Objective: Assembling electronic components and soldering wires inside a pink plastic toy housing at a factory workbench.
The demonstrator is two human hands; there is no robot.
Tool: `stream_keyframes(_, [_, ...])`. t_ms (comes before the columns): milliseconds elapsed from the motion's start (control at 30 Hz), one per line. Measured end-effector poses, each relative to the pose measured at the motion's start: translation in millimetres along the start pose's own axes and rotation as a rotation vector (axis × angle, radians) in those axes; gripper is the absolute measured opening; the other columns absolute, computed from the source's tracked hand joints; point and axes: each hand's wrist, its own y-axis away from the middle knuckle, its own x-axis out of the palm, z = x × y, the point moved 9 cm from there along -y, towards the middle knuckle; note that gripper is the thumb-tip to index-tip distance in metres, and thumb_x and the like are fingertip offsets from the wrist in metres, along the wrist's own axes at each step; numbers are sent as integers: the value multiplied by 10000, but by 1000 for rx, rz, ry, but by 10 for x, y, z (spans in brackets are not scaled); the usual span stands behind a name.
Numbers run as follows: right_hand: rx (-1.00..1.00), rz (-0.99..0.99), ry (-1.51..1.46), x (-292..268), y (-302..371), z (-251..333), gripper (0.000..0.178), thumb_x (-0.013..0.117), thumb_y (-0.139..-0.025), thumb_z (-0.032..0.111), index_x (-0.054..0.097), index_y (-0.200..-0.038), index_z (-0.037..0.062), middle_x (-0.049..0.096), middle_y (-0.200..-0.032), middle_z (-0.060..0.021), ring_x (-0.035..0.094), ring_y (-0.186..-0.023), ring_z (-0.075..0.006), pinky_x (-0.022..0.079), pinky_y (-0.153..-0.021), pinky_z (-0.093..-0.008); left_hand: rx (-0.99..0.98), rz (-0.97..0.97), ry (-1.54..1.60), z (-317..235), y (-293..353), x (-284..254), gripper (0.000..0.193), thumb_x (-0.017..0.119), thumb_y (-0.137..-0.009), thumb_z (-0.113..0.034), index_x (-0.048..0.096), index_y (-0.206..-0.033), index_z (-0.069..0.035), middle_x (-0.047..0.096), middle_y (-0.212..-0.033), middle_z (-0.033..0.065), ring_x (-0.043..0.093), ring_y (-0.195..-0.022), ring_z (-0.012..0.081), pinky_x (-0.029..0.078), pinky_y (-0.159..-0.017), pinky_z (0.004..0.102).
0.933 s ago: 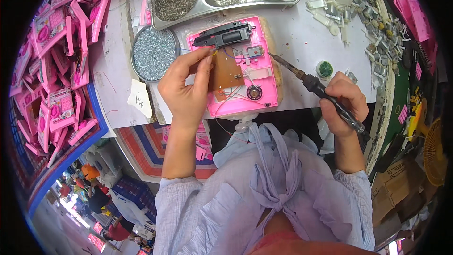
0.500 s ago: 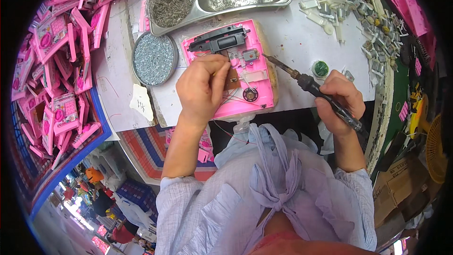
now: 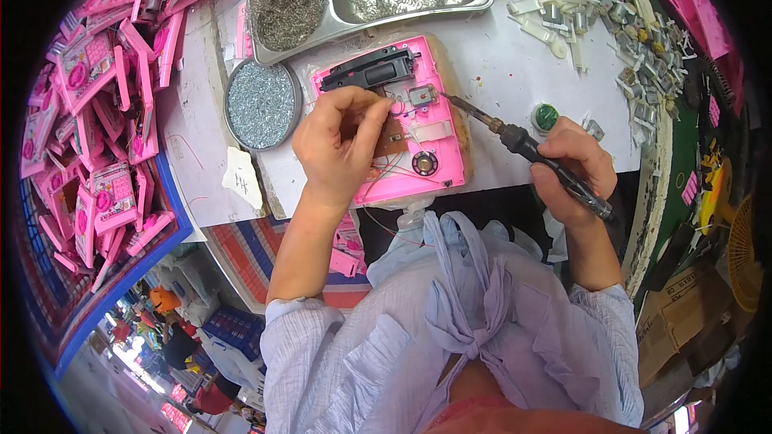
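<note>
Right hand (image 3: 575, 165): grip closed round a soldering iron (image 3: 527, 146), its tip just beside the small motor (image 3: 421, 96); contact cannot be told. Left hand (image 3: 338, 149): thumb and forefinger pinched together over the brown circuit board (image 3: 394, 143), apparently on a thin wire (image 3: 402, 115). The pink shell (image 3: 457, 157) lies open on the bench (image 3: 503, 88). In place, near to far: speaker (image 3: 425, 163), motor, black mechanism (image 3: 370, 72). Judged outstanding: wiring looks part-done, with loose leads (image 3: 386, 167) across the shell, which remains uncovered. Beyond: metal tray (image 3: 402, 16).
</note>
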Motion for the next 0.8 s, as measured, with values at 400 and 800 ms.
stream_keyframes(400, [7,-25,-18,-45,-49,-10,238,796,-818,53,653,-1005,15,576,-743,-62,499,-627,-155,360,-554,-280,317,182,-411,-424,-95,311,152,771,-814,-20,720,-955,-42,704,-852,87,679,-725,254,532,-633,349])
stream_keyframes(800, [5,15,8,30,-83,-48,241,803,-820,73,655,-1004,26,600,-747,-66,519,-620,-151,383,-552,-274,333,161,-460,-382,-12,459,190,749,-833,45,643,-977,-19,677,-860,116,661,-721,267,527,-624,348])
